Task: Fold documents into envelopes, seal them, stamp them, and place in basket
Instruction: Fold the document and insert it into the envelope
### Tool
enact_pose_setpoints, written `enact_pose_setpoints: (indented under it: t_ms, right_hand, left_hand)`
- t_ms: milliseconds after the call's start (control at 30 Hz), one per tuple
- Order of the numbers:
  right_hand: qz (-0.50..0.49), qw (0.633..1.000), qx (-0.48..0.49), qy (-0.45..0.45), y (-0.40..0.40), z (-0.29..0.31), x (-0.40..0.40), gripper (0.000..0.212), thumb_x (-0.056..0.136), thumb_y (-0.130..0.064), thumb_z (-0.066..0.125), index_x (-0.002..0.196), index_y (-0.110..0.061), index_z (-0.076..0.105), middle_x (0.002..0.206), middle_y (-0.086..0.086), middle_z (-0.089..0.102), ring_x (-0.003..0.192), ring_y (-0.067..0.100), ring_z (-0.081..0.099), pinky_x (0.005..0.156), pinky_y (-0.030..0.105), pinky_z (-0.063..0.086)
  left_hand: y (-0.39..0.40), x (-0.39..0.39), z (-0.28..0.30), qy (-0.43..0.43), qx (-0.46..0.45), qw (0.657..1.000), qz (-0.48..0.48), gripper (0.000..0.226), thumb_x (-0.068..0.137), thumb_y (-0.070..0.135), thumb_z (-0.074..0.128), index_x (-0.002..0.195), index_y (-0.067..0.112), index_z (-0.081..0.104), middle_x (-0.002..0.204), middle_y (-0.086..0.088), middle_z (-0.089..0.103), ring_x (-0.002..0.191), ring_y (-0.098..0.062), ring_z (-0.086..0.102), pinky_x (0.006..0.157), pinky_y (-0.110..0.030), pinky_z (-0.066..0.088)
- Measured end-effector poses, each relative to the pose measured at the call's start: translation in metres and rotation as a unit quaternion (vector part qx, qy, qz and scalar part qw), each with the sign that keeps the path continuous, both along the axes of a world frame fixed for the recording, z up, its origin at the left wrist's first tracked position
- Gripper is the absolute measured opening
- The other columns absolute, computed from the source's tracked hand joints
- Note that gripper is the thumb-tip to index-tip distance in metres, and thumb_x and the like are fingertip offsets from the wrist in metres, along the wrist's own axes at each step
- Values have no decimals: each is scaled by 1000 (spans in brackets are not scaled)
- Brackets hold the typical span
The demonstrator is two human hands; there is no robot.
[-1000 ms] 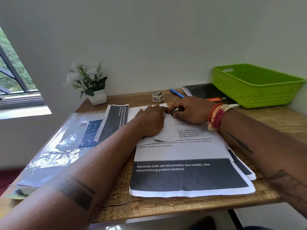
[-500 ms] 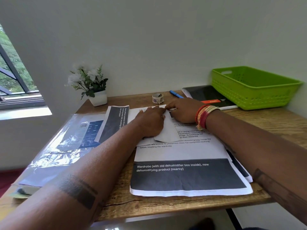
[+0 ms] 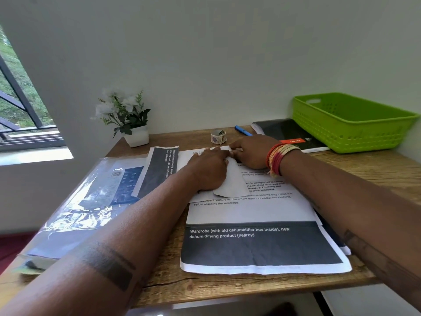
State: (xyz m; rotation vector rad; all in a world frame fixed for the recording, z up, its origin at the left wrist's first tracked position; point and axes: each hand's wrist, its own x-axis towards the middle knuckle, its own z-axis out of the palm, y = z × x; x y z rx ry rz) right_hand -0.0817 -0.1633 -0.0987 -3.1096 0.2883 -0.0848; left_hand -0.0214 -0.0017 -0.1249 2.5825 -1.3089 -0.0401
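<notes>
A white envelope (image 3: 232, 181) lies on the printed documents (image 3: 257, 247) in the middle of the wooden desk (image 3: 376, 169). My left hand (image 3: 208, 172) rests flat on the envelope's left part and presses it down. My right hand (image 3: 252, 152), with red and yellow bangles at the wrist, sits at the envelope's far end, and its fingertips and thumb pinch the edge there next to my left fingertips. The paper under both hands is mostly hidden. A roll of stamps (image 3: 218, 136) stands just behind the hands. The green basket (image 3: 350, 137) is at the back right.
A blue pen (image 3: 242, 130) and a black notebook (image 3: 287, 133) lie between the stamp roll and the basket. A small potted plant (image 3: 136, 137) stands at the back left. A shiny plastic sleeve (image 3: 86, 201) and a folded printout (image 3: 159, 169) cover the desk's left side.
My right hand has slid a little to the left along the envelope's far end, closer to my left fingertips. My left hand has stayed pressed on the envelope.
</notes>
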Motion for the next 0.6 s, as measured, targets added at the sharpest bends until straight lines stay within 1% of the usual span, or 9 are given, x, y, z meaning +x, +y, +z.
enact_pose_setpoints:
  t_ms: [67, 133, 167, 233, 300, 367, 400, 467, 600]
  right_hand:
    - [2, 1000, -7, 5, 0, 0, -1, 45, 105, -47, 29, 129, -28, 62, 112, -4, 70, 94, 8, 52, 113, 48, 34]
    - [2, 1000, -14, 7, 2, 0, -2, 45, 106, -46, 29, 131, -28, 61, 115, -6, 69, 92, 5, 44, 117, 51, 26]
    - [1, 1000, -14, 5, 3, 0, -3, 45, 106, -46, 30, 131, -27, 60, 116, -5, 69, 92, 5, 43, 118, 51, 25]
    - [2, 1000, 6, -6, 5, 2, -10, 43, 104, -47, 36, 132, -25, 59, 120, -3, 68, 94, 7, 48, 117, 48, 25]
    - [13, 999, 45, -8, 6, 7, -18, 42, 101, -50, 45, 137, -30, 55, 132, -3, 62, 109, 13, 55, 113, 39, 30]
    - [19, 997, 77, 10, 8, 13, -28, 54, 97, -52, 53, 147, -37, 41, 146, -4, 51, 127, 20, 52, 102, 28, 35]
    - [21, 996, 87, 19, 8, 16, -32, 60, 96, -53, 55, 151, -38, 35, 149, -4, 48, 131, 21, 49, 98, 25, 34]
    - [20, 994, 98, 38, 8, 19, -38, 69, 93, -55, 59, 153, -38, 30, 148, -4, 46, 133, 20, 47, 94, 22, 31]
    - [21, 992, 98, 81, 7, 25, -42, 83, 86, -60, 65, 155, -34, 28, 150, -3, 46, 132, 17, 47, 96, 23, 31]
  left_hand:
    - [0, 0, 0, 2, 3, 1000, 2, 43, 107, 27, 30, 148, 22, 41, 147, -7, 46, 141, -31, 37, 116, -54, 26]
    - [0, -1, 1, 6, 8, 1000, 4, 43, 107, 27, 30, 148, 22, 41, 150, -8, 44, 143, -31, 35, 117, -53, 25]
    - [0, -1, 1, 7, 9, 1000, 5, 43, 107, 27, 30, 148, 22, 42, 151, -8, 43, 144, -31, 33, 117, -53, 25]
    - [1, -2, 2, 4, 13, 1000, 6, 43, 107, 27, 30, 149, 20, 40, 155, -8, 40, 147, -31, 30, 118, -52, 23]
    - [2, -4, 4, 2, 16, 1000, 9, 46, 108, 28, 30, 152, 19, 36, 160, -8, 34, 149, -30, 26, 120, -51, 21]
    - [2, -6, 5, 2, 21, 1000, 11, 48, 108, 28, 29, 155, 19, 33, 162, -9, 30, 150, -30, 24, 121, -50, 19]
    - [2, -6, 6, 1, 23, 1000, 11, 48, 108, 29, 29, 155, 19, 32, 163, -9, 29, 151, -30, 23, 121, -50, 19]
    - [3, -7, 7, -1, 25, 1000, 11, 47, 108, 29, 29, 154, 19, 33, 163, -9, 29, 151, -29, 24, 121, -51, 20]
    - [2, -8, 9, -6, 28, 1000, 10, 48, 109, 30, 28, 156, 20, 32, 162, -8, 30, 149, -28, 26, 120, -50, 21]
